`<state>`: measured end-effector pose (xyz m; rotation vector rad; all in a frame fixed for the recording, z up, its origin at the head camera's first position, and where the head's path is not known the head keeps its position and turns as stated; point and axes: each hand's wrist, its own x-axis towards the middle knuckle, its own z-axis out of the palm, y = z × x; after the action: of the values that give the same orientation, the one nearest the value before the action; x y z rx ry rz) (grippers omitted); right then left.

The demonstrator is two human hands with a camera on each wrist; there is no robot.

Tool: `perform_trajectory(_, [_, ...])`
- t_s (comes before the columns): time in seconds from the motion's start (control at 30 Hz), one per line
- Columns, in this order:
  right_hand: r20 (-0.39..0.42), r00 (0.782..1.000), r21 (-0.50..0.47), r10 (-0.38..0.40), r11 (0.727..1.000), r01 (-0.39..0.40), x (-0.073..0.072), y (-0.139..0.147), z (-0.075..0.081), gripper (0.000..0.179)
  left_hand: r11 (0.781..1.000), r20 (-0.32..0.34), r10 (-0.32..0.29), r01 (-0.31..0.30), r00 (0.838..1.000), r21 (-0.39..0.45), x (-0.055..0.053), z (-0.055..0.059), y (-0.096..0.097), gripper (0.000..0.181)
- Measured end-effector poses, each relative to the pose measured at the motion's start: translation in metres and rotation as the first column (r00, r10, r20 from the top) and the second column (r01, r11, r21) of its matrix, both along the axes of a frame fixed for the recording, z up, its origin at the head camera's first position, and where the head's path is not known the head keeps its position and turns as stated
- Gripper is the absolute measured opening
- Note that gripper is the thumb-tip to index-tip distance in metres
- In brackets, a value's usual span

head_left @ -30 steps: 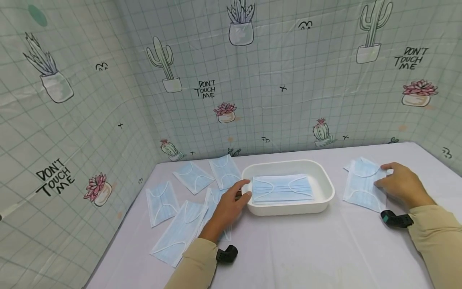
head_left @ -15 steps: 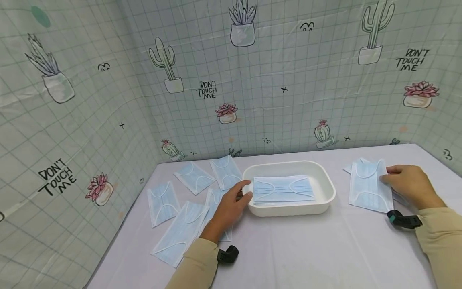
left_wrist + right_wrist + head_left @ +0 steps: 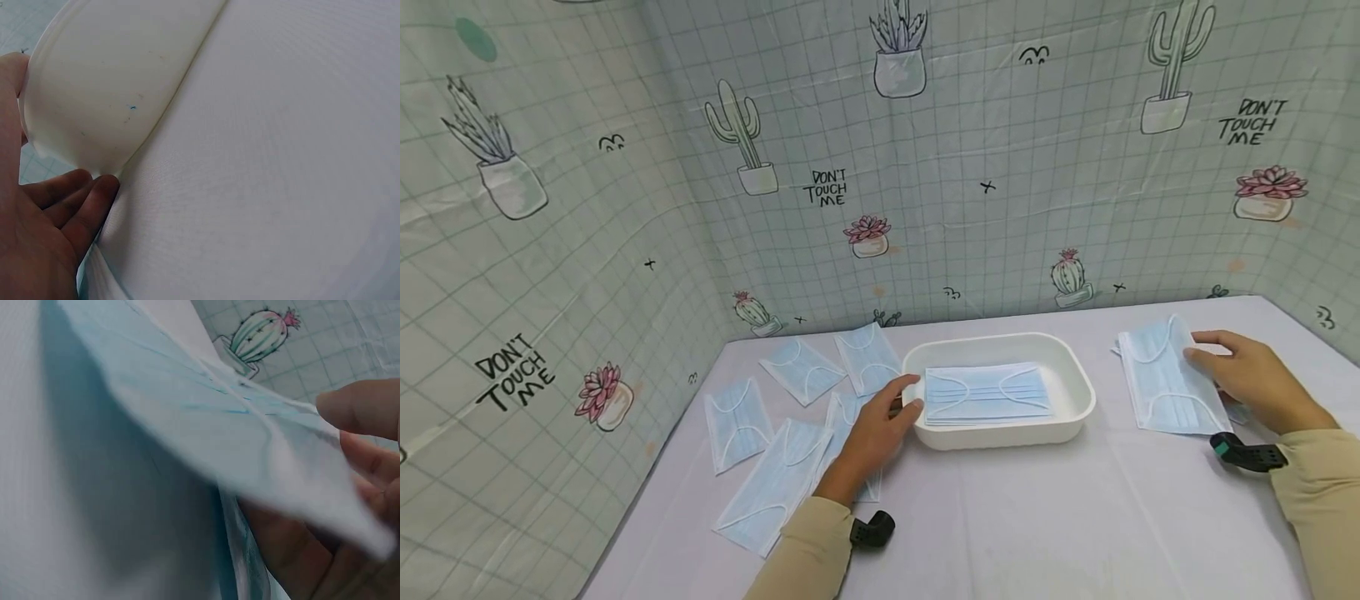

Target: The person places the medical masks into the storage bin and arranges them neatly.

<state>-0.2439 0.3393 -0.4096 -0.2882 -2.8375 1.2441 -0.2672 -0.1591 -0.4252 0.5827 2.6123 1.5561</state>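
My left hand (image 3: 876,429) holds the left end of a white oblong tray (image 3: 1075,396), with thumb at the rim; the left wrist view shows its fingers against the tray's outer wall (image 3: 112,81). Inside the tray lies a stack of pale blue pleated face masks (image 3: 988,396), ear loops on top. To the tray's right, my right hand (image 3: 1262,375) pinches one face mask (image 3: 1168,379) by its right edge, tilted up from the table. In the right wrist view this mask (image 3: 250,444) bends under the thumb, and another mask (image 3: 247,562) shows beneath it.
Several loose face masks (image 3: 737,425) lie spread on the table left of the tray, some partly behind my left forearm. A white cloth (image 3: 1000,525) covers the table. A patterned grid curtain (image 3: 970,242) stands along the back and left sides.
My right hand has lifted the face mask from the ones beneath and moved slightly right, and the mask now tilts. My left hand and the tray have stayed put.
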Motion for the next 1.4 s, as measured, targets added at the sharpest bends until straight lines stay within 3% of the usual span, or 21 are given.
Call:
perform_trajectory(0.17, [0.060,0.998,-0.052,0.025,0.998,-0.022,-0.002,0.004,0.002,0.094,1.000,0.001,0.000,0.000,1.000,0.004,0.001,0.000,0.000,0.047])
perform_trajectory(0.3, [0.059,0.995,-0.061,0.079,0.995,-0.076,-0.003,0.005,0.004,0.096,1.000,-0.001,-0.001,0.001,1.000,0.002,0.001,0.000,0.000,0.047])
perform_trajectory(0.6, [0.007,0.991,0.008,0.135,0.991,-0.135,-0.004,0.002,0.005,0.068,1.000,-0.002,-0.001,0.001,1.000,0.005,0.000,0.001,0.001,0.046])
perform_trajectory(0.73, [-0.008,0.993,-0.038,0.116,0.992,-0.117,-0.004,-0.001,0.005,0.062,1.000,-0.001,0.002,-0.002,1.000,0.002,0.000,0.001,0.001,0.047])
perform_trajectory(0.9, [-0.015,0.997,-0.132,0.070,0.989,-0.071,-0.007,-0.003,0.007,0.067,1.000,-0.002,0.003,-0.003,1.000,0.004,-0.001,0.001,0.002,0.047])
perform_trajectory(1.13, [-0.007,0.998,-0.312,0.056,0.948,-0.056,-0.008,-0.004,0.013,0.067,1.000,-0.005,0.006,-0.006,1.000,0.003,-0.001,0.002,0.002,0.047])
perform_trajectory(1.27, [-0.012,0.999,-0.328,0.035,0.944,-0.037,-0.009,-0.007,0.014,0.067,1.000,-0.006,0.004,-0.004,1.000,0.003,-0.002,0.000,0.002,0.046])
perform_trajectory(1.4, [-0.043,0.999,-0.290,0.025,0.956,-0.037,-0.006,-0.008,0.014,0.062,1.000,-0.005,0.004,-0.004,1.000,0.004,-0.003,-0.001,0.003,0.045])
